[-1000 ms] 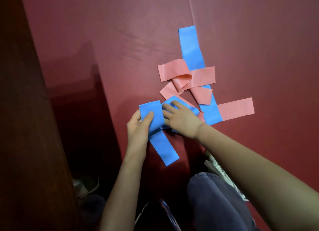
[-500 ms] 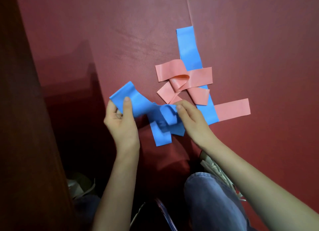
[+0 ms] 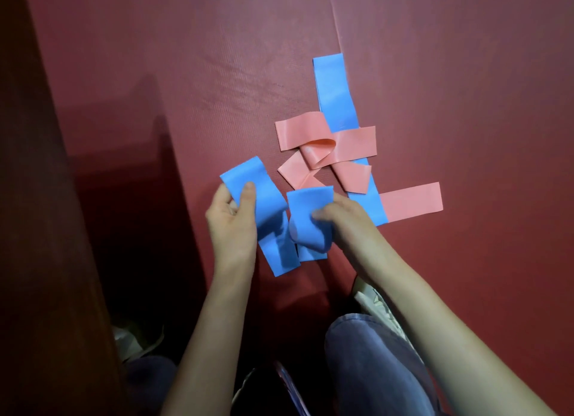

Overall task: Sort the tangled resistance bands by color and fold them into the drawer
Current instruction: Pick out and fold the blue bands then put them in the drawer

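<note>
A blue resistance band (image 3: pixel 273 216) is lifted a little off the dark red mat (image 3: pixel 217 73). My left hand (image 3: pixel 233 220) pinches its left end between thumb and fingers. My right hand (image 3: pixel 338 220) grips a folded loop of the same band just to the right. Beyond my hands lies a tangle of pink bands (image 3: pixel 323 148) crossing a second, long blue band (image 3: pixel 335 95) that runs away from me. One pink end (image 3: pixel 410 201) sticks out to the right from under that blue band. No drawer shows in this view.
A dark brown wooden surface (image 3: pixel 37 229) runs down the left side. My knee in blue jeans (image 3: pixel 372 369) and a light shoe (image 3: pixel 375 303) sit at the bottom. A seam in the mat (image 3: pixel 338 36) runs up from the far blue band.
The blue band came up off the mat. My left hand pulled its end out to the left, then back closer in, while my right hand gathered the other part into a folded loop.
</note>
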Motion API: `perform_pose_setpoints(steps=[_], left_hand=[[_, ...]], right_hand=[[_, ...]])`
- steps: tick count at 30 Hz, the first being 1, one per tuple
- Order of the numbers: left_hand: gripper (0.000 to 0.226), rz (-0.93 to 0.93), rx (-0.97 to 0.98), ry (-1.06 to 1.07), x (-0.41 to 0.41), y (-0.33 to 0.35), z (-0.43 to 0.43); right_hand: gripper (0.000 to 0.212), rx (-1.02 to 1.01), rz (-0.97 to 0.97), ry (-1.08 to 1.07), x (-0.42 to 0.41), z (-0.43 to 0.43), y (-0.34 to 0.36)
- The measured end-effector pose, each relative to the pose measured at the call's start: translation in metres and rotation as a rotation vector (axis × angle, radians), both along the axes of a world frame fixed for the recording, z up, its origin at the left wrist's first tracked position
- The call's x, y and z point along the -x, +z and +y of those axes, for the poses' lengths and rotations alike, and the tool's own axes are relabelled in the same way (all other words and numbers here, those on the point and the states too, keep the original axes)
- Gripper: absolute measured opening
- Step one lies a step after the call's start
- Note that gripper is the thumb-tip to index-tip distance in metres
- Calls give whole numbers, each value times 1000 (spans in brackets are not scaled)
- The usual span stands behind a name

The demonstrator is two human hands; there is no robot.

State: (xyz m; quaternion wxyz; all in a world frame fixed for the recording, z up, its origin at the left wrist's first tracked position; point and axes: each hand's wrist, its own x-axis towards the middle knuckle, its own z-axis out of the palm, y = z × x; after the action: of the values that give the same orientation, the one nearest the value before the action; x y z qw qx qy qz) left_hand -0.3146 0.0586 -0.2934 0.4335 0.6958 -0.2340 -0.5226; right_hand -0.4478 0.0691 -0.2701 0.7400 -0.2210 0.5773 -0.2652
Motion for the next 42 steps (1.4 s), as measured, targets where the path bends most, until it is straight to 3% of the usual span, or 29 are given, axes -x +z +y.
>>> perform_pose_setpoints(steps=[4, 12, 16, 20, 22, 28, 30, 33, 36, 38, 42], left_hand=[[29, 87, -38, -114, 10, 8, -1], [33, 145, -50, -168, 18, 20, 0], [37, 158, -80, -175, 19, 21, 3], [24, 134, -37, -258, 20, 18, 6], [26, 95, -29, -267, 20, 16, 6], [25, 16, 6, -118, 10, 15, 7], [19, 89, 4, -90, 4, 16, 2], [29, 177, 36, -120, 1, 23, -5], [28, 135, 60, -138, 0, 25, -9], [26, 109, 66, -104, -2, 24, -10], [28, 84, 111, -69, 0, 26, -10]], right_hand=[[18, 195, 68, 9, -12, -7, 16], [46, 342, 165, -44, -14, -11, -1], [55, 304, 197, -67, -14, -9, -7], [70, 269, 252, -28, -15, -9, -12], [66, 247, 243, -15, -12, -9, -12], [70, 250, 338, 88, -8, 7, -23], [67, 317, 436, 258, -4, 14, -28], [64, 371, 469, 427, 5, 18, -34], [62, 354, 458, 240, 4, 18, -38], [48, 294, 507, 163, 2, 20, -41], [12, 208, 567, 276, 2, 30, -50]])
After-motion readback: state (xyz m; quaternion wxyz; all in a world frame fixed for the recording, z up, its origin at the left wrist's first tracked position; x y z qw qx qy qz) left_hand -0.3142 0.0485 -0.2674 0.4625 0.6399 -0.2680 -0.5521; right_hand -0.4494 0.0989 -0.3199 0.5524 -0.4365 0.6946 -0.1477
